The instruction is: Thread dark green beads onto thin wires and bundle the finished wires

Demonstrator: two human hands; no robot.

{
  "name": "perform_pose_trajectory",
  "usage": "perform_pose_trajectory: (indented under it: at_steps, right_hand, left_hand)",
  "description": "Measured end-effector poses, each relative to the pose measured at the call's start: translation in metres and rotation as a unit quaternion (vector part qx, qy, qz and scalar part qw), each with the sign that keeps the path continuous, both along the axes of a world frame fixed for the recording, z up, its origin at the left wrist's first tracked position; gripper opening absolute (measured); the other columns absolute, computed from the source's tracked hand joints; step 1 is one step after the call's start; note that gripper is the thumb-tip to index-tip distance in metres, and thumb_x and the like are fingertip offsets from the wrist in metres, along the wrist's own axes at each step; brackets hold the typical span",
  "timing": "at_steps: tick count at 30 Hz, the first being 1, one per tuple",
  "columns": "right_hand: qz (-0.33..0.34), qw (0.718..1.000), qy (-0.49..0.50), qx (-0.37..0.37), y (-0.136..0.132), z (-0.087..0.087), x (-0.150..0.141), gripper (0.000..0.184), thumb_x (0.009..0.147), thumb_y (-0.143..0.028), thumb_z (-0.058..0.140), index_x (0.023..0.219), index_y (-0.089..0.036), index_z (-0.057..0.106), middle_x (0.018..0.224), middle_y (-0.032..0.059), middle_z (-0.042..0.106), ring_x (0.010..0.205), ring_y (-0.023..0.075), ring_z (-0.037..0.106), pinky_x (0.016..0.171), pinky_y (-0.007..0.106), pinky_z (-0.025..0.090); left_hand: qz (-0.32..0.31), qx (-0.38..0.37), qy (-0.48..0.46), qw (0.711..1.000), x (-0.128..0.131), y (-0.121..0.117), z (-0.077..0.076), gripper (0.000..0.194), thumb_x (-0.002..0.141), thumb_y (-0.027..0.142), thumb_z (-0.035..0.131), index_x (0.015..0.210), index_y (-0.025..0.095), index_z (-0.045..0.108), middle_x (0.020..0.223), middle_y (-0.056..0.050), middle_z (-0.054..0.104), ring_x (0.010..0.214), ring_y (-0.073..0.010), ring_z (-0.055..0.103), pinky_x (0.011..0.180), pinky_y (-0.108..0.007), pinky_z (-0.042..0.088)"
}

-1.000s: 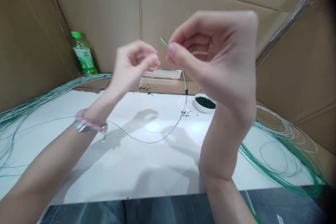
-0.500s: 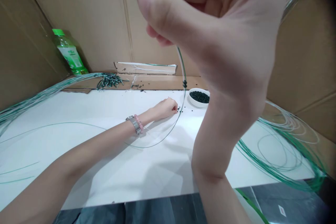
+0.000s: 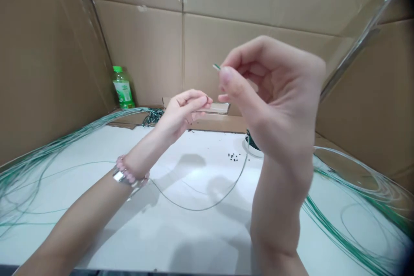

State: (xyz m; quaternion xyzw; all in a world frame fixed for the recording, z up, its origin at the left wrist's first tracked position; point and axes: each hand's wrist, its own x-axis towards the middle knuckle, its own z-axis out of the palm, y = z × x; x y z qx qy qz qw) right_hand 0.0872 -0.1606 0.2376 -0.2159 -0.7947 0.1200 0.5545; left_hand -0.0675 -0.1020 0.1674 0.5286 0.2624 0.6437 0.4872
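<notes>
The right hand (image 3: 274, 99) pinches the end of a thin green-and-white wire (image 3: 216, 67) between thumb and fingers, high above a white table (image 3: 194, 241). The left hand (image 3: 183, 112) curls nearby, its grip impossible to tell.

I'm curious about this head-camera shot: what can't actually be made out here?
- White bowl of black bits: mostly hidden behind the right hand and wrist.
- Left hand: anything pinched would be hidden by the hand itself.
- Green-and-white wire: gripped stretch hidden by the right hand.
- Bottle label: writing too small to read.
</notes>
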Motion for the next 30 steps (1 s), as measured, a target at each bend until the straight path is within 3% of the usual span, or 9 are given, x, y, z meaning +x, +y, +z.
perform_pose_trajectory:
  at_steps: [4, 7, 11, 18, 30]
  right_hand:
    - [-0.046, 0.998, 0.018, 0.032, -0.008, -0.005, -0.012, 0.015, 0.088, -0.011, 0.056, 0.077, -0.021, 0.054, 0.088, 0.0015, 0.065, 0.089, 0.0144, 0.065, 0.066, 0.023, 0.058]
    - [-0.044, 0.996, 0.057, 0.061, -0.012, -0.011, -0.019, 0.013, 0.084, -0.011, 0.059, 0.077, -0.022, 0.056, 0.097, 0.0017, 0.068, 0.097, 0.0155, 0.065, 0.070, 0.025, 0.060]
    - [-0.009, 0.998, 0.061, 0.033, -0.015, -0.019, -0.025, 0.016, 0.078, -0.007, 0.061, 0.075, -0.022, 0.057, 0.100, 0.0002, 0.069, 0.097, 0.0152, 0.067, 0.073, 0.027, 0.063]
    - [0.000, 0.998, 0.063, 0.011, -0.014, -0.020, -0.027, 0.016, 0.078, -0.009, 0.061, 0.071, -0.023, 0.057, 0.098, 0.0016, 0.071, 0.092, 0.0167, 0.069, 0.061, 0.024, 0.064]
    - [-0.007, 0.997, 0.059, 0.042, -0.014, -0.023, -0.029, 0.017, 0.077, -0.008, 0.062, 0.072, -0.023, 0.056, 0.093, -0.0005, 0.071, 0.088, 0.0135, 0.069, 0.060, 0.021, 0.064]
  left_hand:
    - [-0.070, 0.035, -0.124, 0.989, -0.017, -0.030, 0.027, 0.008, 0.077, 0.017, 0.075, 0.075, 0.017, 0.067, 0.078, 0.003, 0.068, 0.067, -0.0034, 0.063, 0.062, -0.009, 0.053]
    - [-0.114, 0.046, -0.157, 0.980, -0.017, -0.043, 0.030, 0.013, 0.071, 0.022, 0.081, 0.075, 0.018, 0.069, 0.076, 0.005, 0.069, 0.066, -0.0030, 0.065, 0.066, -0.008, 0.055]
    - [-0.144, 0.057, -0.145, 0.977, -0.013, -0.050, 0.029, 0.013, 0.071, 0.021, 0.082, 0.073, 0.018, 0.070, 0.072, 0.005, 0.070, 0.062, -0.0025, 0.064, 0.062, -0.007, 0.053]
    - [-0.161, 0.082, -0.129, 0.975, -0.013, -0.054, 0.030, 0.011, 0.070, 0.021, 0.083, 0.071, 0.021, 0.072, 0.071, 0.006, 0.071, 0.065, -0.0032, 0.066, 0.065, -0.007, 0.054]
    - [-0.122, 0.090, -0.117, 0.982, -0.012, -0.056, 0.031, 0.012, 0.069, 0.022, 0.083, 0.068, 0.022, 0.071, 0.066, 0.007, 0.071, 0.061, -0.0039, 0.066, 0.063, -0.010, 0.056]
